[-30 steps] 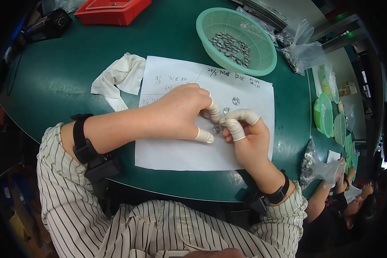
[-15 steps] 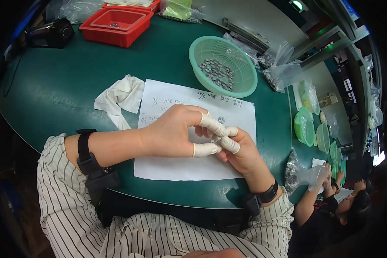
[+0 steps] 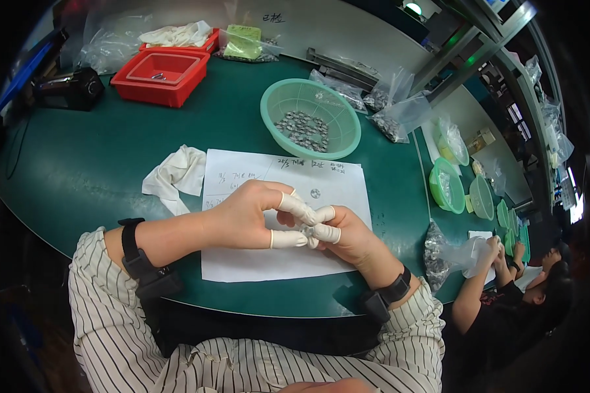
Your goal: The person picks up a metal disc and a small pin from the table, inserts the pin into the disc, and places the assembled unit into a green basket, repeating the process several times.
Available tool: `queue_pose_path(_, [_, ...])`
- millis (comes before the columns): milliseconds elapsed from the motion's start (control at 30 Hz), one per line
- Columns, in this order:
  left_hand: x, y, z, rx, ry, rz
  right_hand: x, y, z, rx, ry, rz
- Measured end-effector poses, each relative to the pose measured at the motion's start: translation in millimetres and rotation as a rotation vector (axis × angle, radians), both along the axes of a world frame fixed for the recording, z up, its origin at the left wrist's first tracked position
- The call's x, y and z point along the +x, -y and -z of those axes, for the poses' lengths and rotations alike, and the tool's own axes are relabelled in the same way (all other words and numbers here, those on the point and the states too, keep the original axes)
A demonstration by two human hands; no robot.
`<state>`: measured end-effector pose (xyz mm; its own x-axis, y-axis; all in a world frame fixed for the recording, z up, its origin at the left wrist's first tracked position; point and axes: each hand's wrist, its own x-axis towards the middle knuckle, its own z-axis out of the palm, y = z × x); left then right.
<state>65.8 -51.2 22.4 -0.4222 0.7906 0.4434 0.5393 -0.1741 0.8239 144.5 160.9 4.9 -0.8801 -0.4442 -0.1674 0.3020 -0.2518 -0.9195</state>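
Observation:
My left hand (image 3: 246, 213) and my right hand (image 3: 351, 241) meet above a white paper sheet (image 3: 269, 265), with white finger cots on thumbs and forefingers. Pinched between their fingertips is a small shiny metal part (image 3: 307, 230), mostly covered by the fingers. A single round metal piece (image 3: 315, 194) lies on the sheet just beyond my hands. Farther off, a light green plastic basket (image 3: 347, 134) holds many similar grey metal pieces (image 3: 303, 130). A crumpled white cloth (image 3: 180, 175) lies at the sheet's left edge.
Red trays (image 3: 157, 92) and a black device (image 3: 69, 88) stand at the back left of the green table (image 3: 78, 157). Bags of metal parts (image 3: 393, 121) lie at the back right; another bag (image 3: 439, 259) is nearer. To the right, a co-worker's arm (image 3: 475, 288) reaches toward green baskets (image 3: 447, 187).
The view has tilted, so the table things sit lower and farther left. My hands stay together over the sheet with the small part, fingers slightly shifted.

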Motion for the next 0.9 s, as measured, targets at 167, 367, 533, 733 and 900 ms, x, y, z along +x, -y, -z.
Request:
queue_pose_path(167, [4, -2, -4, -0.001, 0.022, -0.150, 5, 11, 2, 0.089, -0.057, 0.213])
queue_pose_path(367, [-8, -1, 4, -0.062, 0.113, -0.057, 7, 11, -12, 0.304, -0.106, 0.241])
queue_pose_path(533, [-13, -1, -5, -0.194, 0.058, 0.145, 6, 1, -1, -0.167, 0.108, -0.066])
queue_pose_path(733, [-5, 0, -15, -0.211, -0.022, 0.184, 5, -3, 8, -0.333, 0.122, -0.276])
queue_pose_path(900, [-7, -2, -6, -0.057, -0.182, 0.074, 11, 8, 0, -0.199, 0.039, -0.070])
